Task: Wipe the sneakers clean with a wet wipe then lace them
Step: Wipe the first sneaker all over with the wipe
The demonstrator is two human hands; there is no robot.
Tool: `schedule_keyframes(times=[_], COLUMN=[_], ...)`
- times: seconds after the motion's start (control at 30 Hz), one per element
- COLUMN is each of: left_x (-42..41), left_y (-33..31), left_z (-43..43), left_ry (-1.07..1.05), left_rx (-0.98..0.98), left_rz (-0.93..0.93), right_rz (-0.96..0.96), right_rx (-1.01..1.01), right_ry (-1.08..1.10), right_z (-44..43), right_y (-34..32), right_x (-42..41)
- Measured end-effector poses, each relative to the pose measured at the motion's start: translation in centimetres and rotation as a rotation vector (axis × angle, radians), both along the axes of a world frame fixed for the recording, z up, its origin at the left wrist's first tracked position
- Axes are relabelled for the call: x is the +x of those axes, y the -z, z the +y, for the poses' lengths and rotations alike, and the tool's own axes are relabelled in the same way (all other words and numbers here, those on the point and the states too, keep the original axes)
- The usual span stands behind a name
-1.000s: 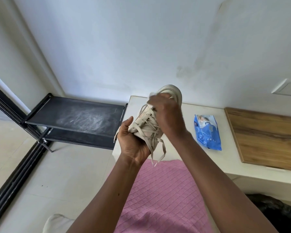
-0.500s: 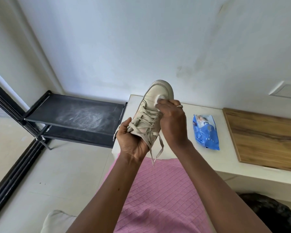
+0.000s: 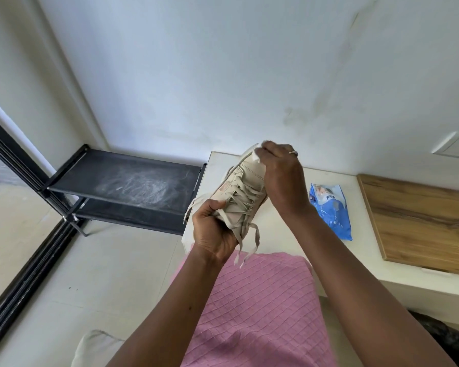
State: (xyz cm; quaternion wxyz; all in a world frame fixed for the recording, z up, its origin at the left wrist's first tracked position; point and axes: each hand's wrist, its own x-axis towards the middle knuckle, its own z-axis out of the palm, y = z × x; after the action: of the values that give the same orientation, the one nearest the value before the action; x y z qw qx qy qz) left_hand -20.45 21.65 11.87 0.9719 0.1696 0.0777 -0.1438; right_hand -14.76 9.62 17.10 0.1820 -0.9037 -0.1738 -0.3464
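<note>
While our left hand [image 3: 214, 229] grips the sneaker [image 3: 245, 189] by its heel end, holding it in the air over the table [image 3: 366, 250] edge and the pink cloth [image 3: 249, 300], our right hand [image 3: 280, 178] pinches the wipe [image 3: 255, 155] against the tip of the toe. Half a second ago the wipe sat lower on the toe cap. Now it has climbed to the front rim, and the shoe has rolled a little to show its side. We judge the wiping is working round the toe and is not finished. The laces [image 3: 245, 207] are threaded but loose, ends dangling, so lacing lies ahead. The pack [image 3: 329, 210] lies on the table to the right.
</note>
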Motion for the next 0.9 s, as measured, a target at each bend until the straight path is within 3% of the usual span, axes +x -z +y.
schedule_keyframes(times=[0.1, 0.2, 0.33, 0.5, 0.67, 0.8, 0.9], left_x=[-0.1, -0.5, -0.6, -0.7, -0.4, -0.1, 0.0], left_y=[-0.3, 0.0, -0.4, -1.1, -1.4, -1.1, -1.1], left_z=[-0.3, -0.3, -0.1, 0.1, -0.6, -0.3, -0.3], left_ry=[0.021, 0.029, 0.023, -0.033, -0.019, -0.060, -0.046], left_rx=[0.182, 0.325, 0.328, 0.216, 0.214, 0.301, 0.263], left_rz=[0.058, 0.032, -0.088, -0.290, -0.280, -0.263, -0.247], right_rz=[0.141, 0.280, 0.504, 0.345, 0.233, 0.259, 0.241], right_rx=[0.006, 0.143, 0.096, 0.028, 0.039, 0.152, 0.130], right_ry=[-0.206, -0.210, -0.327, -0.480, -0.264, -0.421, -0.520], right_z=[1.1, 0.9, 2.8, 2.7, 1.5, 3.7, 3.9], right_y=[0.5, -0.5, -0.9, -0.3, 0.3, 0.6, 0.5], right_x=[-1.3, -1.3, -2.7, -3.0, -1.3, -4.0, -5.1])
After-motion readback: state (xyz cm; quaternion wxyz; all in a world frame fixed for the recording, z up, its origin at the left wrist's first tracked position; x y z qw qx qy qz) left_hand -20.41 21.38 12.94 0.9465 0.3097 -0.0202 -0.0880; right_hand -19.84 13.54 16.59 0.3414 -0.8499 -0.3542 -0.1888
